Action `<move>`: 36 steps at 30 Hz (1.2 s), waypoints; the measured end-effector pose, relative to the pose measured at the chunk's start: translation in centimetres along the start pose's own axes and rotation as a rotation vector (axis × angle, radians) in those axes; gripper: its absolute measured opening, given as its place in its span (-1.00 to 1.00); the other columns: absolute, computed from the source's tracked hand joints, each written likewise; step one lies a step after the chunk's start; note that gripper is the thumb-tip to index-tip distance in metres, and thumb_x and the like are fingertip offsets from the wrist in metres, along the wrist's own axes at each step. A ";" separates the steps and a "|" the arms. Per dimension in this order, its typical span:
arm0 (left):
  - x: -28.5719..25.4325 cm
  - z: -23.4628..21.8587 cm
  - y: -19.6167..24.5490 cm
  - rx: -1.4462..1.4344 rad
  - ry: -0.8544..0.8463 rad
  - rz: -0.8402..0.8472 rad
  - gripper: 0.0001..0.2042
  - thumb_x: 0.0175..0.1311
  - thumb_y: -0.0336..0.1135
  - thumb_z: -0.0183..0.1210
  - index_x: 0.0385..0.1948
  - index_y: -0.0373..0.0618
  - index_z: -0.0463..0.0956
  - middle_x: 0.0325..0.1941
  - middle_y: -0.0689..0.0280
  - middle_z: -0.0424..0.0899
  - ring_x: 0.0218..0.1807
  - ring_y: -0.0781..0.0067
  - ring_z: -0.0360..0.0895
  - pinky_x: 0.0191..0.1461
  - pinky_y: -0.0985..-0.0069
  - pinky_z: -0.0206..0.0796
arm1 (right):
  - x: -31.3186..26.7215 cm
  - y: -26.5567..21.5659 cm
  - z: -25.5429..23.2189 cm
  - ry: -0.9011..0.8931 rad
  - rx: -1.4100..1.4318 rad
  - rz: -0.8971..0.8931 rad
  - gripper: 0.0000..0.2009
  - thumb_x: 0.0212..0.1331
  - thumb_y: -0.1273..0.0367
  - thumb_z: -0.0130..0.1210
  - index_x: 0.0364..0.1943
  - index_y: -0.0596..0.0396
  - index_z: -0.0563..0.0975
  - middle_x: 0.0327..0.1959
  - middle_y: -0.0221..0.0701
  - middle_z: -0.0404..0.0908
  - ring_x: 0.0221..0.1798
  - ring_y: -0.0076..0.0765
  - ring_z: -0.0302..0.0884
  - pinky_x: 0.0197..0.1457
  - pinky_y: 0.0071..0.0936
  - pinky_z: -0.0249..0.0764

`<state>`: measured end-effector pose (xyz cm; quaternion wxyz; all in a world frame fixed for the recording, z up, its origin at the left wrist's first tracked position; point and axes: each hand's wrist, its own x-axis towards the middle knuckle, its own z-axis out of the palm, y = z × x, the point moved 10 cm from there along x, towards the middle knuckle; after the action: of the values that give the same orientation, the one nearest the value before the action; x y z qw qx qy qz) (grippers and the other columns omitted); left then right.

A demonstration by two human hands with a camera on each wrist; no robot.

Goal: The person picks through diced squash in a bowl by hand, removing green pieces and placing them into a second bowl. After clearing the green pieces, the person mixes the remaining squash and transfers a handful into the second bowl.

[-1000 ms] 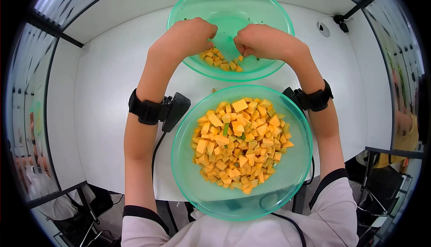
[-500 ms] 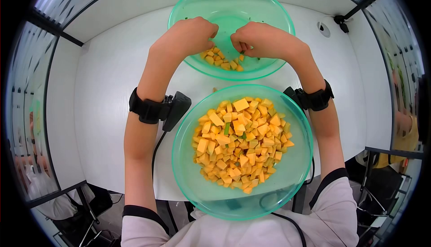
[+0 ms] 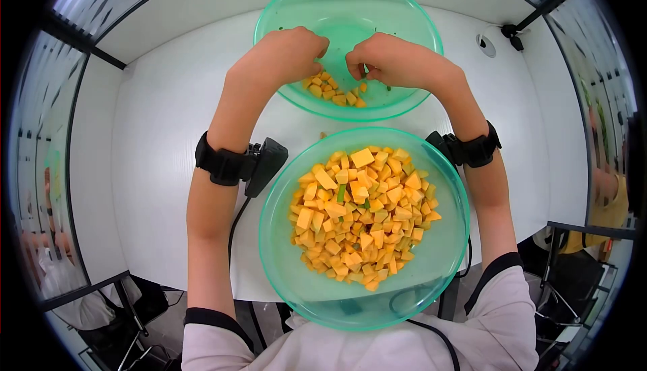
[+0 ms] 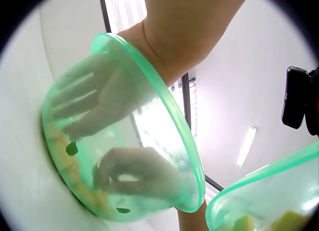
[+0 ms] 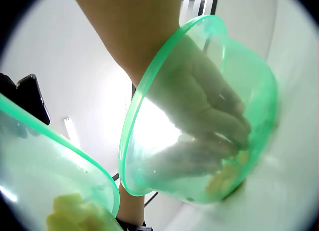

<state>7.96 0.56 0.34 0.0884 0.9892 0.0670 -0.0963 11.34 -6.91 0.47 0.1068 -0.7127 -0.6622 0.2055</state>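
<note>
Both hands reach into the far green bowl (image 3: 344, 17). At its left side, the left hand (image 3: 290, 54) is beside orange cubes (image 3: 327, 90); through the wall in the left wrist view, the left hand's fingers (image 4: 75, 99) look fairly straight. The right hand (image 3: 394, 61) is bent down at the right, above a single cube (image 3: 363, 87). Its thumb and fingers (image 4: 119, 178) curve toward each other, with a dark green speck by the fingertips in the head view; whether they pinch it is unclear. The near green bowl (image 3: 283, 263) holds many orange cubes (image 3: 364, 216).
Both bowls stand on a white table (image 3: 168, 135), the near one overhanging its front edge. White panels surround the table. A round cable hole (image 3: 485, 45) is at the back right. Black cameras are strapped on both forearms, and a cable (image 3: 236, 226) runs down by the left one.
The right hand has moved slightly left and up, and its finger pose has altered. The left hand stays almost in place. The near bowl's contents look the same.
</note>
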 end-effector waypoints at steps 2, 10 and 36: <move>0.0 -0.1 0.0 0.001 0.031 0.016 -0.77 0.18 -0.23 0.17 -0.16 -0.05 0.53 -0.26 0.21 0.62 -0.19 0.22 0.57 -0.15 0.31 0.43 | 0.0 -0.1 -0.3 0.029 0.015 -0.003 -0.83 -0.03 0.70 -0.04 -0.38 0.20 0.50 -0.45 -0.24 0.54 -0.36 -0.17 0.51 -0.31 -0.31 0.44; -0.2 -0.6 0.6 0.023 0.103 0.079 -0.79 0.12 -0.30 0.18 -0.21 -0.11 0.55 -0.29 0.20 0.64 -0.22 0.19 0.61 -0.16 0.31 0.47 | -0.1 -0.1 -0.6 0.056 0.025 -0.023 -0.82 -0.07 0.70 -0.03 -0.41 0.17 0.51 -0.45 -0.28 0.54 -0.37 -0.23 0.51 -0.32 -0.34 0.43; -0.2 -0.5 0.3 -0.060 0.084 0.042 -0.81 0.14 -0.31 0.19 -0.28 -0.18 0.55 -0.33 0.15 0.64 -0.25 0.14 0.60 -0.20 0.29 0.46 | -3.0 -5.2 -5.3 0.056 0.524 -0.349 -0.85 0.00 0.65 0.19 -0.34 0.19 0.53 -0.33 -0.42 0.58 -0.26 -0.46 0.62 -0.11 -0.54 0.61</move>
<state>7.88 0.39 0.95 0.1171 0.9904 0.0530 -0.0506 8.82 -8.71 7.90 0.3385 -0.5420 -0.6958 0.3279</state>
